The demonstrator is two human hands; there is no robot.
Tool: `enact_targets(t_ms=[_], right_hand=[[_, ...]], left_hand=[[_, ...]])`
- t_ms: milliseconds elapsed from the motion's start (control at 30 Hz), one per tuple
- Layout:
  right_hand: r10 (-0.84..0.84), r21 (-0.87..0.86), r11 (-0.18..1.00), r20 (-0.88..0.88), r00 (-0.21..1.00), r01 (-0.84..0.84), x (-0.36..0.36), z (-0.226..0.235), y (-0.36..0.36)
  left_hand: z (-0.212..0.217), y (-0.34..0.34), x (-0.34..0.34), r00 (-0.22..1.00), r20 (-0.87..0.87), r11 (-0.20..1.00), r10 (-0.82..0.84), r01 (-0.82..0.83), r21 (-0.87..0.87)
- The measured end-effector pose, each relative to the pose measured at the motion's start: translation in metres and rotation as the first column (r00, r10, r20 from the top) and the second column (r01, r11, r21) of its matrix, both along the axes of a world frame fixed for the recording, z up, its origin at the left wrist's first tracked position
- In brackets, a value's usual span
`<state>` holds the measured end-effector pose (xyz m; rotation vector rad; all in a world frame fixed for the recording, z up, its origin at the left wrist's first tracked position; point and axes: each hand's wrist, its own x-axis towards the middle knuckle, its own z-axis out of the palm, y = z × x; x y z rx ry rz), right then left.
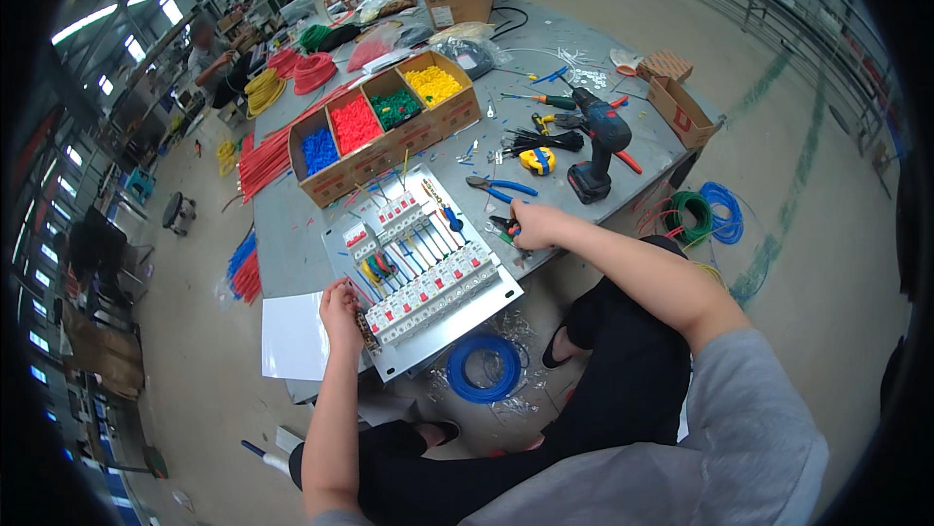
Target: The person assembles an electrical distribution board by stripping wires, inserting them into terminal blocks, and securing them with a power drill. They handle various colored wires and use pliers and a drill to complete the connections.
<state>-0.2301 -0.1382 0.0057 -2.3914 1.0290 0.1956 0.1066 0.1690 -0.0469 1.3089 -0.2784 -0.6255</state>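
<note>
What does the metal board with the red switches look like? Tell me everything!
The metal board is a flat, silvery plate lying slantwise on the grey table. It carries white blocks with red switches: a long near row and shorter groups farther off. Blue, yellow and green wires lie between them. The left hand is at its left edge; I can't tell whether it touches.

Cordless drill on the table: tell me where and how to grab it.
Take the drill by its handle, between motor body and battery base, coming from the person's near side. It appears to stand on its base, chuck pointing away, so the handle's back likely faces the person. The right hand is closer, though occupied by a tool.
</note>
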Motion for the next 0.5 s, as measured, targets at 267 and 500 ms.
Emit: enact_targets(t_ms=[267, 500], right_hand=[[0.012, -0.170, 0.985, -0.011, 1.000, -0.013, 0.025, 0.001, 0.017], [0.030, -0.140, 0.990, 0.108, 0.994, -0.014, 0.043, 0.039, -0.009]], left_hand=[[0.013, 0.034, -0.016, 0.954, 0.295, 0.993, -0.059, 0.026, 0.114], [0.112, 0.035, -0.135, 0.832, 0.308, 0.865, -0.462, 0.499, -0.051]])
